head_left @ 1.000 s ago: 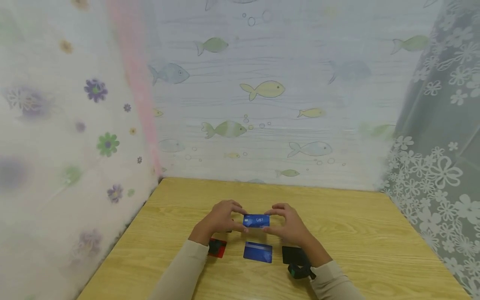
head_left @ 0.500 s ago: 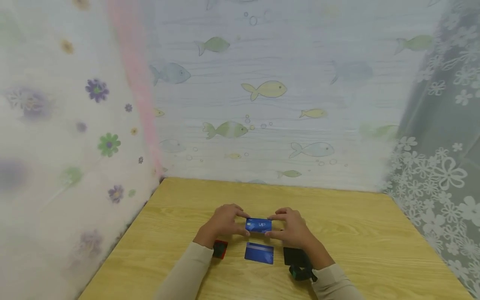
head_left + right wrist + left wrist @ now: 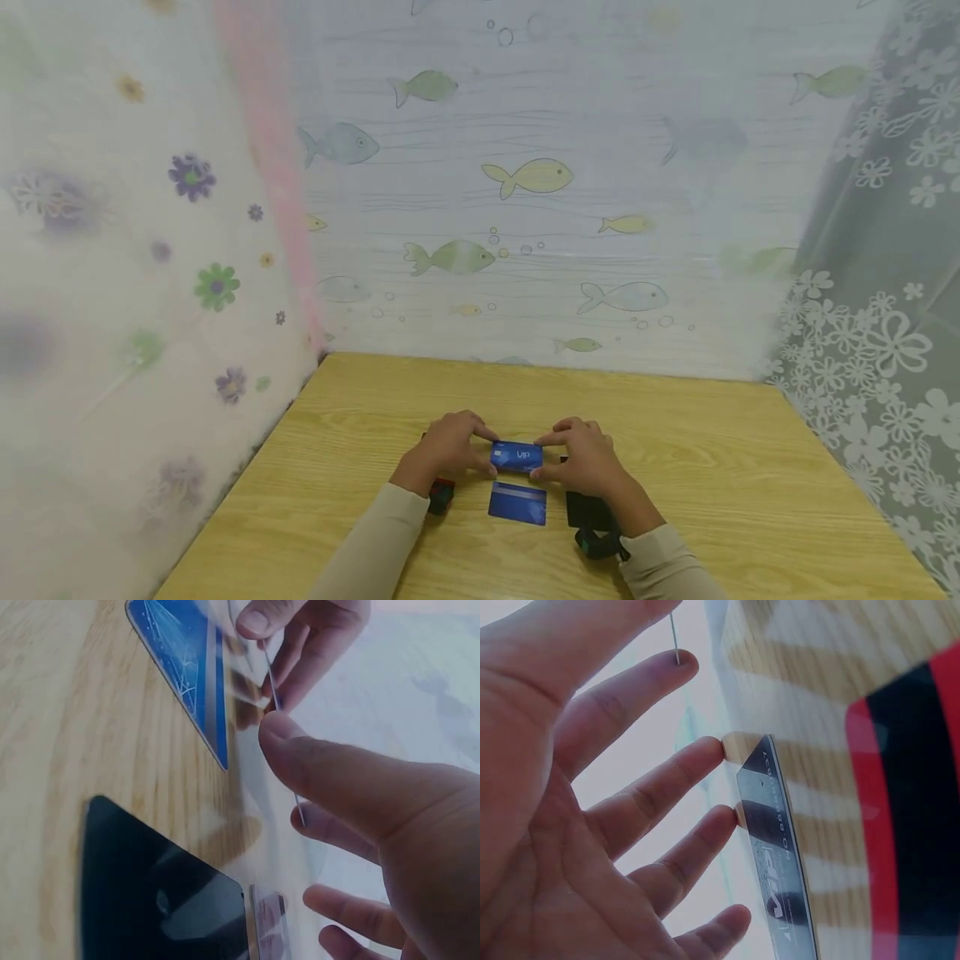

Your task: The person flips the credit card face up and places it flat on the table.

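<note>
A blue card marked VIP (image 3: 517,456) spans the gap between my two hands, its face toward the head camera. My left hand (image 3: 448,446) pinches its left edge between thumb and index finger; my right hand (image 3: 585,454) pinches the right edge likewise. In the right wrist view the held card (image 3: 271,679) appears edge-on, clear of the table. Just nearer lies a second blue card with a pale stripe (image 3: 517,504). A black card (image 3: 588,511) is partly hidden below my right wrist.
Under the left wrist lies a red-and-black card (image 3: 915,825). Beside it is a dark card with VIP lettering (image 3: 776,855). Another card's edge (image 3: 270,922) shows past the black one. Dark wrist devices (image 3: 597,544) sit at both wrists. Patterned curtains (image 3: 525,275) border the wooden table (image 3: 712,467).
Both hands have brought the VIP card slightly closer to the body, toward the striped blue card. Their hold stays the same, and the striped card has stayed in place.
</note>
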A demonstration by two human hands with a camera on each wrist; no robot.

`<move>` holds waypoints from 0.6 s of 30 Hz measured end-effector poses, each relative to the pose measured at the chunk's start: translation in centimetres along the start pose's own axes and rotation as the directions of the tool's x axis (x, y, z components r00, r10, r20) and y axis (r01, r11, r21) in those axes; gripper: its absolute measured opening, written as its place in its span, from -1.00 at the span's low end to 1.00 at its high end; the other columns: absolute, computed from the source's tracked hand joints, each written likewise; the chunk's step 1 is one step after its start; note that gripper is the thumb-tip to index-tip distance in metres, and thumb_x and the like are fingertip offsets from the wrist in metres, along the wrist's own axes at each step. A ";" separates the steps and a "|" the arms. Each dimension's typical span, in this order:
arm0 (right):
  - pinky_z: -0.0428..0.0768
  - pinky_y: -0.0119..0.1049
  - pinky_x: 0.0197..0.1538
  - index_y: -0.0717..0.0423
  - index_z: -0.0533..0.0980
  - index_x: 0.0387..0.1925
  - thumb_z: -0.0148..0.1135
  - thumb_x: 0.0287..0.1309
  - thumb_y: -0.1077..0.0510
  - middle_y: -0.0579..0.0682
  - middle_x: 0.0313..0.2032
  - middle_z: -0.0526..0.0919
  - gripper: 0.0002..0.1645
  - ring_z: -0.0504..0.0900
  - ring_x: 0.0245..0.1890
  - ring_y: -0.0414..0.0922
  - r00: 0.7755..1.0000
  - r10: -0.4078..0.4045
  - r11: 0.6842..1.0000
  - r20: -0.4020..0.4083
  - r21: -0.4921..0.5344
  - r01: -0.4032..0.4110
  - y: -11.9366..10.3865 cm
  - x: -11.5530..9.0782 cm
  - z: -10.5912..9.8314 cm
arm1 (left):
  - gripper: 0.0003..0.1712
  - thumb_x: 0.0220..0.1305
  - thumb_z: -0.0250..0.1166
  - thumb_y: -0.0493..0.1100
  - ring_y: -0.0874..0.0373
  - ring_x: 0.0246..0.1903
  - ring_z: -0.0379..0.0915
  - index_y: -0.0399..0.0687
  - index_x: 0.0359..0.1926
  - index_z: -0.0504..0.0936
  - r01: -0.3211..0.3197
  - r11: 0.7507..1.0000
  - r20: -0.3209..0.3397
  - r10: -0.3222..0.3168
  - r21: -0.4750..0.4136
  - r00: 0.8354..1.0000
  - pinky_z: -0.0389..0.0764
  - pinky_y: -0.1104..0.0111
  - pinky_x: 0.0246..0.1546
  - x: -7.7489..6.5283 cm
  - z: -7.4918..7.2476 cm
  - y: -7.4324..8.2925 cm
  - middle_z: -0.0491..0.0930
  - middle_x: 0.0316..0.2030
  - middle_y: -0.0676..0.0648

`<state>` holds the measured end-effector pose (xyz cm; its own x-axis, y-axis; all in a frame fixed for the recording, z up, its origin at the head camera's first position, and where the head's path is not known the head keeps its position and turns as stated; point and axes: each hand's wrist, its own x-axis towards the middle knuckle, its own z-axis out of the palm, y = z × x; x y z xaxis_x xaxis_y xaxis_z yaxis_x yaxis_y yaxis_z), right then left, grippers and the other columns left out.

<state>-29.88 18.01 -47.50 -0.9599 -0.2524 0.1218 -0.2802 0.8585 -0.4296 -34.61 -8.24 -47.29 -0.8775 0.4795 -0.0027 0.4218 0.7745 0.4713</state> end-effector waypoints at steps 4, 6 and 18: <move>0.38 0.36 0.14 -0.34 0.73 0.07 0.58 -0.02 -0.33 0.08 0.26 0.56 -0.42 0.45 0.19 0.23 1.000 0.001 1.000 0.006 -0.008 -0.001 0.0 -0.1 0.1 | -0.40 -0.05 0.66 0.23 -0.18 0.30 0.45 0.29 0.08 0.80 0.005 1.000 0.010 -0.006 0.025 1.000 0.51 -0.15 0.22 -0.2 -0.1 0.1 0.55 0.30 -0.04; 0.38 0.37 0.15 -0.35 0.73 0.06 0.59 -0.03 -0.33 0.07 0.25 0.56 -0.43 0.46 0.19 0.23 1.000 0.001 1.000 0.005 -0.009 -0.001 0.0 -0.2 0.1 | -0.40 -0.04 0.65 0.25 -0.18 0.32 0.43 0.31 0.08 0.80 0.008 0.999 0.015 -0.009 0.046 1.000 0.50 -0.15 0.22 -0.2 0.0 0.2 0.53 0.31 -0.03; 0.34 0.39 0.15 -0.36 0.75 0.02 0.63 -0.07 -0.29 0.06 0.25 0.56 -0.45 0.44 0.22 0.26 0.999 0.031 1.000 -0.009 -0.001 -0.031 0.2 -0.3 0.5 | -0.39 -0.05 0.65 0.26 -0.19 0.32 0.41 0.33 0.08 0.80 0.020 0.996 0.017 -0.021 0.087 1.000 0.49 -0.20 0.19 -0.1 0.3 0.1 0.50 0.33 -0.01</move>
<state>-29.65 18.03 -48.07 -0.9682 -0.2213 0.1166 -0.2501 0.8663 -0.4323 -34.41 -8.06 -47.45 -0.8822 0.4700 -0.0281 0.4226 0.8166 0.3931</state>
